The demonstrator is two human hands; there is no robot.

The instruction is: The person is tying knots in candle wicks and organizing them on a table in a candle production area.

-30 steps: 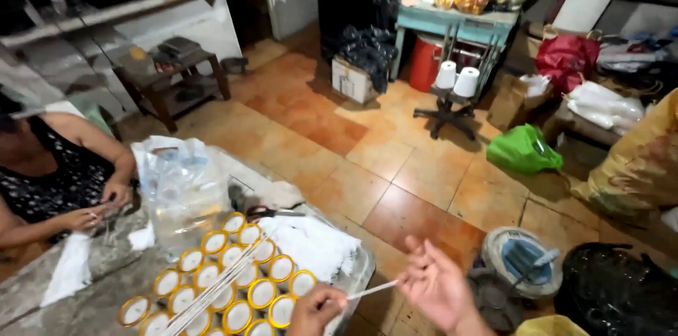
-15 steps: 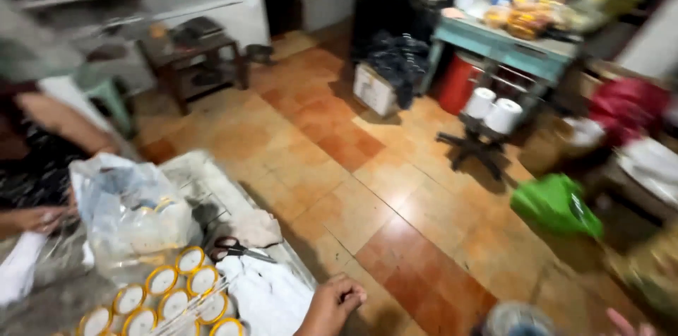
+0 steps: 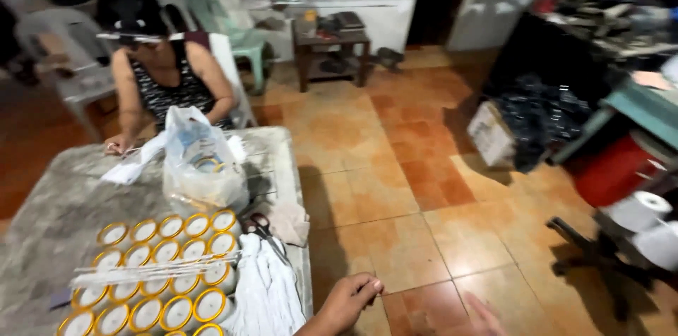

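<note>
My left hand (image 3: 347, 302) hangs just off the near right corner of the grey table (image 3: 49, 216), fingers curled shut; nothing shows in them. Only the blurred fingertips of my right hand (image 3: 486, 316) appear at the bottom edge, over the tiled floor. Left of my left hand lies a bundle of white strings (image 3: 267, 292). Beside it stand rows of round gold-rimmed tins (image 3: 164, 281) filled with white, with thin white sticks (image 3: 152, 265) laid across them. Scissors (image 3: 260, 226) rest above the bundle.
A clear plastic bag (image 3: 201, 165) stands mid-table. Another person (image 3: 161, 76) sits at the far side, hands on white material. On the floor: a small wooden table (image 3: 332, 45), a cardboard box (image 3: 490, 133), black bags (image 3: 547, 114), a red bucket (image 3: 613, 168), white rolls (image 3: 641, 210).
The view has swung left and down, bringing the seated person and more of the table in. My right hand has dropped to the bottom edge. The thin white strand between my hands no longer shows.
</note>
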